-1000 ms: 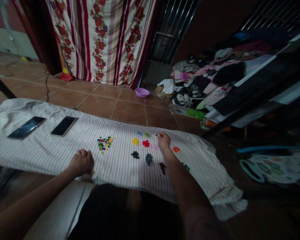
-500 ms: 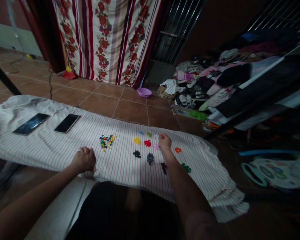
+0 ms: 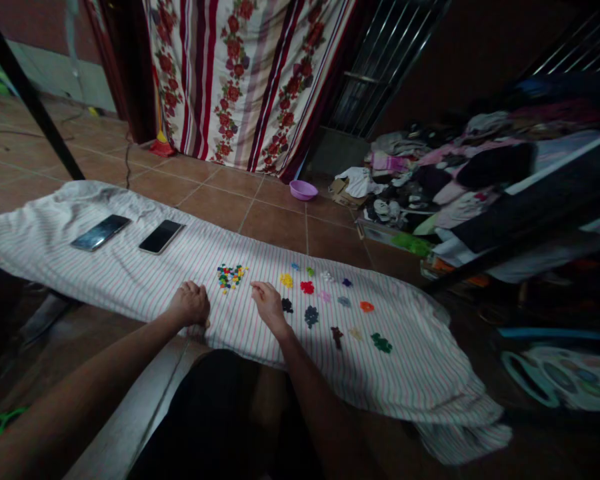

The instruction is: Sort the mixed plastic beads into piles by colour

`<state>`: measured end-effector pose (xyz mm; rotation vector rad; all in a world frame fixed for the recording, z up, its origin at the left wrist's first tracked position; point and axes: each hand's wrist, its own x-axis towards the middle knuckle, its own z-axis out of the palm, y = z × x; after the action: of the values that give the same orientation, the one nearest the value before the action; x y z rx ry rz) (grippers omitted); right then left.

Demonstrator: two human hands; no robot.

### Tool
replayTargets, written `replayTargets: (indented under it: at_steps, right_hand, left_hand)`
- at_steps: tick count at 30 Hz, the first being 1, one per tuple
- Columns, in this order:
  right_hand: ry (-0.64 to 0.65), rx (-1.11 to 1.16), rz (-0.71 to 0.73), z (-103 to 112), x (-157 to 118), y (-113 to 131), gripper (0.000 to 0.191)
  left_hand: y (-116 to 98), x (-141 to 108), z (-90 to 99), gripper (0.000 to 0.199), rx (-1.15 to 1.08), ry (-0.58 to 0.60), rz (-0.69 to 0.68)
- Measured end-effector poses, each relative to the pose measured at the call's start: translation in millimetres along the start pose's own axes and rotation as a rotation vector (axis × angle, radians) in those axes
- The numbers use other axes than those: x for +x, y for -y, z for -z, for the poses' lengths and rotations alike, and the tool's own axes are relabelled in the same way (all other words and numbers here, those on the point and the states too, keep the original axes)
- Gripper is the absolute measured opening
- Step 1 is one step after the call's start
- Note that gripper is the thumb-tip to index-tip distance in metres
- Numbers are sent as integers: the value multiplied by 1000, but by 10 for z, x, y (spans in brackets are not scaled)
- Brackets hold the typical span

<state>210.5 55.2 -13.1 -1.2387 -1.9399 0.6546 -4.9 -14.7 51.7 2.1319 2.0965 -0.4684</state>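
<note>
My right hand [image 3: 269, 305] hovers over the striped cloth [image 3: 405, 373], fingers stretched toward a mixed pile of small coloured pieces [image 3: 230, 277]; I see nothing between them. My left hand [image 3: 191, 305] rests curled at the cloth's near edge, left of that pile, and its fingers hide whatever may be inside. Sorted by colour, several little heaps lie to the right: yellow pieces [image 3: 286, 280], red pieces [image 3: 307, 287], black pieces [image 3: 287, 305], dark grey pieces [image 3: 311, 316], white pieces [image 3: 328, 277], orange pieces [image 3: 367, 307] and green pieces [image 3: 381, 343], among others.
Two phones lie on the cloth's left part, one dark [image 3: 161, 237] and one reflecting light [image 3: 101, 233]. Beyond it, a purple basin [image 3: 303, 190] stands on the tiled floor near a flowered curtain [image 3: 240, 80]. Heaped clothes [image 3: 430, 167] fill the right back.
My right hand has moved left from the white heap to beside the mixed pile, uncovering the purple, grey and beige heaps. My left hand stays curled. The camera view has shifted left.
</note>
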Motion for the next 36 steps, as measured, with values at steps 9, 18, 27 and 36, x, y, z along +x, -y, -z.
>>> replayTargets:
  at_steps: [9, 18, 27, 36]
  right_hand:
    - [-8, -295, -175, -514, 2, 337, 23]
    - [-52, -457, -137, -633, -58, 386, 17]
    - [-128, -278, -119, -579, -146, 374, 12]
    - [-85, -191, -82, -481, -423, 433, 12]
  left_hand:
    - [-3, -32, 28, 79, -26, 8, -4]
    - [-6, -76, 120, 81, -34, 23, 3]
    - [-2, -17, 15, 81, -17, -11, 11]
    - [-26, 21, -29, 95, 26, 20, 34]
